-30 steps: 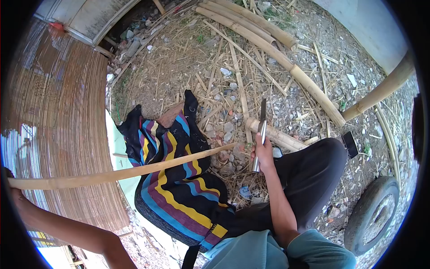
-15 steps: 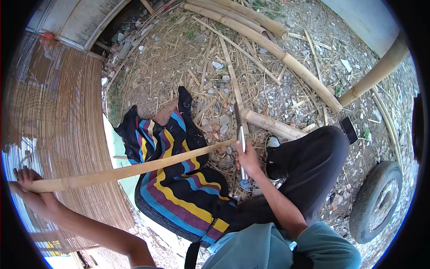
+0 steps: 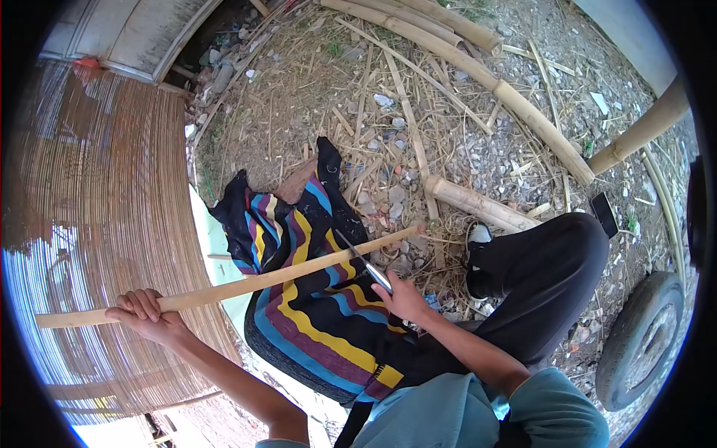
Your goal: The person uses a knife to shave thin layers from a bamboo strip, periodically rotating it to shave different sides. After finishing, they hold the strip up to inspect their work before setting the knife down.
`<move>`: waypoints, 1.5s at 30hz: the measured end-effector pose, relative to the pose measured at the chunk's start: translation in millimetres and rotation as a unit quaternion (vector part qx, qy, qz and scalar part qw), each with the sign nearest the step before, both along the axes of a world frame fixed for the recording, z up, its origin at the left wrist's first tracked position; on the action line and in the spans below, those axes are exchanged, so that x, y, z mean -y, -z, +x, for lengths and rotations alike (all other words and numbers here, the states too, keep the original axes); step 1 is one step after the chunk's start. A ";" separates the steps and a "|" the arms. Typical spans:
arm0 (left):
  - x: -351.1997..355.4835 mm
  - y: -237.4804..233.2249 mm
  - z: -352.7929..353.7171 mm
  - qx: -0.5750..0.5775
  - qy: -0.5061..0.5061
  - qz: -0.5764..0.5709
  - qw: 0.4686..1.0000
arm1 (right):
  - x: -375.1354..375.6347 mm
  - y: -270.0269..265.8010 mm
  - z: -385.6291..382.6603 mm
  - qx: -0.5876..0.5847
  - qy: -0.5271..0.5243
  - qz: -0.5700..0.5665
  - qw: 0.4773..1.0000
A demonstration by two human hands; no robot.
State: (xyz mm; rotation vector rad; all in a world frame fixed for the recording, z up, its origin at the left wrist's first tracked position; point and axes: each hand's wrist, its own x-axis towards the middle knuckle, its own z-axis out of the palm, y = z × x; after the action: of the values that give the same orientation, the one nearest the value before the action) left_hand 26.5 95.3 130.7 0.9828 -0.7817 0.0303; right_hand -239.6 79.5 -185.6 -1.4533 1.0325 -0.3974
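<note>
A long, flat bamboo strip [image 3: 254,284] slants across a striped cloth [image 3: 321,328] draped over my leg. My left hand [image 3: 146,313] is wrapped round the strip near its left end, which sticks out past the fingers. My right hand [image 3: 403,297] grips a knife [image 3: 370,270] with a silvery handle. Its dark blade points up and to the left and meets or crosses the strip right of the middle; whether it touches the wood I cannot tell. The strip's right end lies above the littered ground.
A woven bamboo screen [image 3: 112,224] stands on the left. Bamboo poles [image 3: 515,101] lie on the stony ground ahead, and a shorter pole [image 3: 478,205] is near my shoe [image 3: 478,257]. To the right are a phone [image 3: 603,214], a slanting pole [image 3: 642,134] and a tire [image 3: 641,340].
My left hand has moved right along with its grip, and the strip's left end now shows beyond it. The knife has swung left and down, its blade now at the strip over the cloth.
</note>
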 end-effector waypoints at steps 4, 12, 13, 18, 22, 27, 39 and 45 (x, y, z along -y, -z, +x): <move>6.3 1.8 4.2 0.000 0.025 -0.010 1.000 | 3.3 -9.4 -0.3 -0.021 -0.007 -0.002 1.000; 5.5 -0.3 5.5 0.028 0.030 0.005 0.999 | 6.7 41.0 -0.4 -0.107 0.083 0.051 0.989; 1.8 -0.2 6.4 0.030 0.029 0.006 0.999 | 7.0 61.4 -8.9 -0.105 0.083 0.051 0.990; 8.2 0.9 4.4 0.007 0.023 -0.018 1.000 | 15.6 13.2 -7.0 -0.095 0.038 0.034 0.994; 3.9 1.8 5.2 0.009 0.019 -0.010 1.000 | 8.0 6.9 19.4 -0.020 -0.003 -0.009 1.000; -14.4 7.5 15.6 0.018 0.027 -0.001 0.999 | 4.6 25.7 13.9 -0.039 -0.010 -0.050 0.998; -16.6 2.7 4.4 0.017 0.024 0.005 1.000 | 10.1 53.7 -8.9 -0.101 0.075 0.037 0.991; -12.8 4.3 4.7 0.020 0.014 0.000 1.000 | 10.8 67.5 -5.4 -0.144 0.089 0.044 0.984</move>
State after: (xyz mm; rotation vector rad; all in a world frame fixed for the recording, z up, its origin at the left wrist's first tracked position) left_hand 31.2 108.1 126.4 0.9738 -0.8321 0.0250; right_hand -245.0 68.7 -253.1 -1.3679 1.4030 -0.2683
